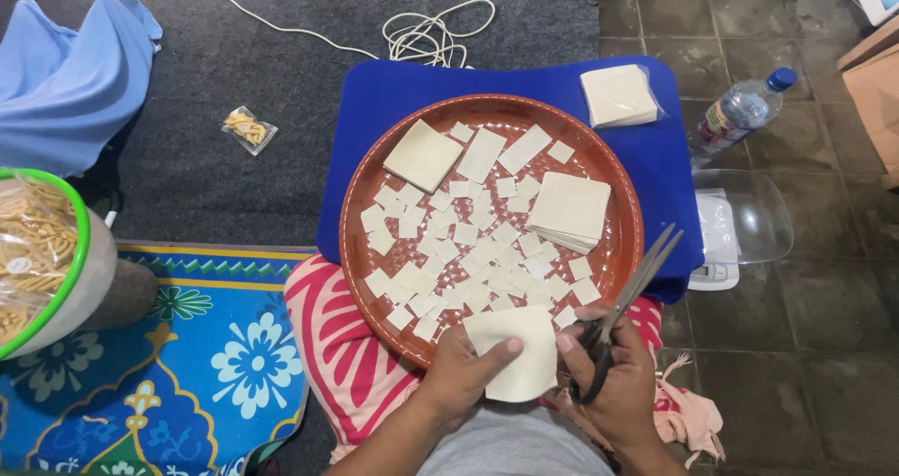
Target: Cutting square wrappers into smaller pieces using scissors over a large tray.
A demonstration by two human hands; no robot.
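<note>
Your left hand [459, 373] pinches a pale dough sheet [517, 352] just below the near rim of the tray [361, 172], thumb pressed on its top face, fingers under it. Your right hand [613, 387] has its fingers closed through the loops of the scissors [629, 293], whose blades stand slightly parted and point up to the right over the tray's edge, beside the sheet. The round brown tray sits on a blue board [375, 92] and holds many small cut squares [468, 242], a stack of whole sheets [569, 209] at right and one whole sheet at upper left. A wrapped stack [618, 94] lies on the board's far corner; a bottle [744, 111] lies on the floor to the right.
</note>
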